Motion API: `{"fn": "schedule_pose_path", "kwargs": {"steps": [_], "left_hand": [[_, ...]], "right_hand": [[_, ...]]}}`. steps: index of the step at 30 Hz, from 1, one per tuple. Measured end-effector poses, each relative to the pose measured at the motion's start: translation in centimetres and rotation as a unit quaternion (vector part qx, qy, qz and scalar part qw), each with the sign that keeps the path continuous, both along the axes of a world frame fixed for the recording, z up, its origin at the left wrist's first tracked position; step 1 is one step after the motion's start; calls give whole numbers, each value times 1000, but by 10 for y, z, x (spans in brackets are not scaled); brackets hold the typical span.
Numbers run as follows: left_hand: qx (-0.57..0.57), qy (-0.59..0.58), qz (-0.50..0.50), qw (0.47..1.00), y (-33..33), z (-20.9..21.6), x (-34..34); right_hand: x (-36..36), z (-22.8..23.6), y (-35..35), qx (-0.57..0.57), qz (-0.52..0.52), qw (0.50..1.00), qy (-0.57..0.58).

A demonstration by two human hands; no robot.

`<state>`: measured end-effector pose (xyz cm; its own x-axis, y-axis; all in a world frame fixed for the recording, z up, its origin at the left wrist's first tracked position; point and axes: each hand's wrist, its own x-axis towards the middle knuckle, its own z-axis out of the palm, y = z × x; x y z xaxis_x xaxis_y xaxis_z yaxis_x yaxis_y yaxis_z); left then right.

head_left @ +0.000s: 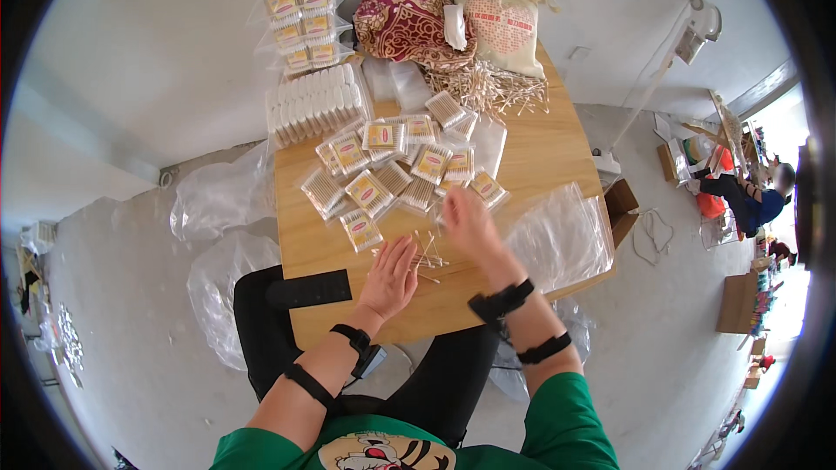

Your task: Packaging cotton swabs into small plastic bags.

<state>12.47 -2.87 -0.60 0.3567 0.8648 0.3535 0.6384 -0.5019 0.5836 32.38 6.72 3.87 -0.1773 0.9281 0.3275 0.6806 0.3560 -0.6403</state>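
My left hand [390, 280] lies with fingers stretched out on the wooden table, beside a small heap of loose cotton swabs [427, 259]. My right hand [473, 228] is a little farther forward, at the near right edge of a pile of clear packets of cotton swabs [368, 193]. Its fingers look curled together; what they hold, if anything, is hidden. Many of the packets carry a yellow label. One labelled packet [360, 231] lies just beyond my left fingertips, and another [488, 185] is beyond my right hand.
Clear plastic bags [562, 239] spread over the table's right side. A stack of white bundles [315, 104] stands far left, below hanging packets [296, 9]. At the back are a swab heap [492, 87], a red patterned cloth [409, 22] and a cream bag [505, 26]. Another person [753, 200] sits far right.
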Motion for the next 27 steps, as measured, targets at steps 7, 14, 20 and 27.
{"fn": "schedule_pose_path", "kwargs": {"steps": [7,14,20,27], "left_hand": [[26,-106,101,989,-9,-13,-17],[47,-29,250,967,-16,-10,-92],[29,76,313,946,-3,-14,-110],[-9,93,274,957,-3,-13,-107]], "right_hand": [[-53,-38,-93,13,-11,999,-34],[-82,-21,-108,-7,28,994,-106],[-92,-23,-87,24,22,995,-98],[-93,-30,-81,63,56,985,-149]]}}
